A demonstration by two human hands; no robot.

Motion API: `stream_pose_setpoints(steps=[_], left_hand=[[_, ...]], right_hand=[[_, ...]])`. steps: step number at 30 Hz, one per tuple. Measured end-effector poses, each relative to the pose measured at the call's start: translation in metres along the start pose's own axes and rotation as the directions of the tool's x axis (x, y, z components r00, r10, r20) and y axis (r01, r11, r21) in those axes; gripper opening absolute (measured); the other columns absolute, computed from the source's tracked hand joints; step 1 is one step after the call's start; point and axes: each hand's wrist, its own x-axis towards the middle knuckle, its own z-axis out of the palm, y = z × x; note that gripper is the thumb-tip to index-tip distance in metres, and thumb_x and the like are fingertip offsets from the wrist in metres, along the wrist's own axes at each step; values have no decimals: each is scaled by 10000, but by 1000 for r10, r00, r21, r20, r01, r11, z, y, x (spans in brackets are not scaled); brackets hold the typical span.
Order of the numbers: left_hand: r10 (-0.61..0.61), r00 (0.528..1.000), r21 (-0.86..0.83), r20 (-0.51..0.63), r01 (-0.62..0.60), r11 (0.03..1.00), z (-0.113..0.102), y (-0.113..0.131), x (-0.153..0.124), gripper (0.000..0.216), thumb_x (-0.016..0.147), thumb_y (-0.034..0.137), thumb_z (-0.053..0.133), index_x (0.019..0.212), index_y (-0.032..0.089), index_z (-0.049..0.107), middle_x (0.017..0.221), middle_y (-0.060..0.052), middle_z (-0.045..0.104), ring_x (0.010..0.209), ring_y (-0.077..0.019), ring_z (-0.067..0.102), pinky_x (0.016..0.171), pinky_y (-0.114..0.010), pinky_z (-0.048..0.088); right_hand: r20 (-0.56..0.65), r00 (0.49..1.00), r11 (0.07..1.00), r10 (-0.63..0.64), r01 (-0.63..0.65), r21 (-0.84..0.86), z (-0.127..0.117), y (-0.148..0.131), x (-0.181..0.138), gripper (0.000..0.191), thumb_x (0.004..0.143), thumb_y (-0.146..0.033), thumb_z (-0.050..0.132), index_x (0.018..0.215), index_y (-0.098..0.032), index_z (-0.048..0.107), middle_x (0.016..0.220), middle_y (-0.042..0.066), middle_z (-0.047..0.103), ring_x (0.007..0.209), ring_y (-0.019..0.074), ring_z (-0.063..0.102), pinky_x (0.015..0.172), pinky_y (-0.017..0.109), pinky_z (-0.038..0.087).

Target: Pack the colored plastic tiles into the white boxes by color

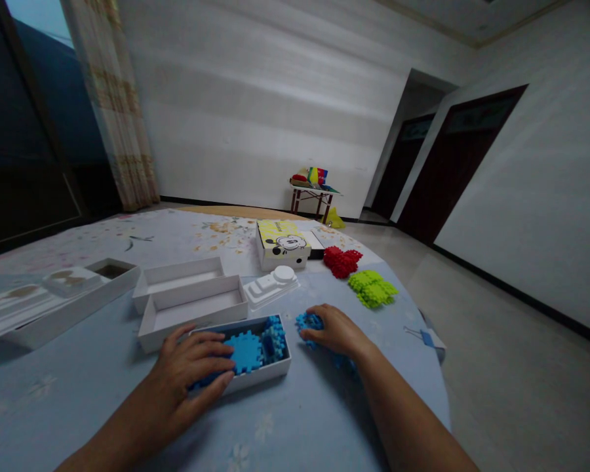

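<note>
My left hand (194,370) lies with its fingers stretched over the near left end of a small white box (275,370) that holds several blue toothed plastic pieces (255,347). My right hand (334,331) rests on the table just right of that box, its fingers curled over a small heap of loose blue pieces (307,321). A pile of red pieces (341,261) and a pile of green pieces (372,288) lie farther back on the right.
The table has a pale blue flowered cloth (299,419). Empty white box trays (191,308) stand behind my left hand, a white moulded insert (270,285) and a yellow cartoon box (282,244) farther back. The table's rounded edge drops off on the right.
</note>
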Motion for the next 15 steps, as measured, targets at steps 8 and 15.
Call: stream_pose_setpoints(steps=[8, 15], left_hand=[[-15, 999, 5, -47, 15, 1000, -4, -22, -5, 270, 796, 436, 553, 1048, 376, 626, 1108, 34, 678, 1094, -215, 567, 1049, -495, 208], [-201, 949, -27, -245, 201, 979, -18, -49, -11, 349, 808, 530, 480, 969, 272, 650, 1044, -17, 700, 1054, -226, 587, 1042, -486, 253]], right_hand=[[52, 997, 998, -64, 64, 18, -5, 1, -2, 426, 740, -311, 577, 1146, -184, 603, 1135, 92, 631, 1031, 220, 561, 897, 308, 398], [-14, 1000, 990, -17, 19, 139, -10, 12, 4, 336, 823, -315, 447, 1055, -172, 645, 980, 58, 687, 831, 179, 605, 735, 257, 428]])
